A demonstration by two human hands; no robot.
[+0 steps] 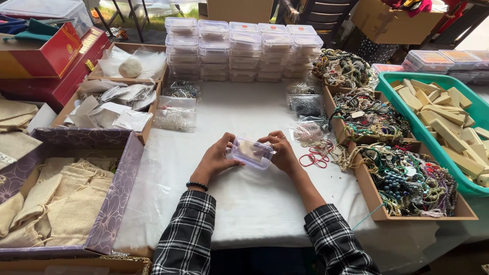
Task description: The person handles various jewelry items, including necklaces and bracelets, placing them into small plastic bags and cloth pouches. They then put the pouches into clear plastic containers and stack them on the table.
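Seated at a white-covered table (254, 203), a person grips a small clear plastic box (251, 153) between both hands, the left hand (214, 159) clasping its left end and the right hand (281, 151) curled over its right end, just above the cloth. Red rubber bands (315, 159) lie just right of the hands, beside cardboard trays of beaded jewellery (407, 181); stacked clear boxes (243, 48) stand at the table's far edge, and a purple box of burlap pouches (66, 198) sits to the left.

Bare cloth (244, 198) between flanking trays (356, 175)
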